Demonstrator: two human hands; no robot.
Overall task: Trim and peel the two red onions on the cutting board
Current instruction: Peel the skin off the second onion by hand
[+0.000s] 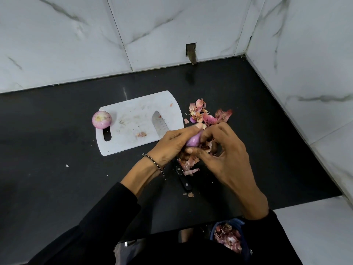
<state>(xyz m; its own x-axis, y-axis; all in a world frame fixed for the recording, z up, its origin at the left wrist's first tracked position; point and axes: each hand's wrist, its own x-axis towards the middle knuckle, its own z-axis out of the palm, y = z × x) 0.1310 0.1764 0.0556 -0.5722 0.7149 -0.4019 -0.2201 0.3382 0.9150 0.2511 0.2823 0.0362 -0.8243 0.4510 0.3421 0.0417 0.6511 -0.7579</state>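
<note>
While both hands close on it, the held onion [193, 140] sits between the fingers [194, 151], above the bench [57, 150] and just off the board [133, 115].
Left hand [170, 148]: curled round the onion's left side, thumb over the top.
Right hand [227, 155]: thumb and forefinger pinching at the lower right, where skin hangs loose; the other fingers relaxed and apart.
Long axis: slants from the left palm up and away toward the right fingertips, as far as the bared purple patch shows.
Judgement: both hands touch the onion, and the right is the one placed to strip. The pull would go down and right, away from the left grip.

Onions: two. The board onion [101, 119] lies well left of the fingers, at the board's edge above the slot, apparently peeled.
Knife [161, 123]: one; blade on the board just left of the fingers, handle on the bench beneath the wrists.
Skins [208, 115]: one heap just beyond the fingers, a loose cluster directly below them, one scrap on the board.
Bin [227, 236]: one, under the right forearm, holding skins.
</note>
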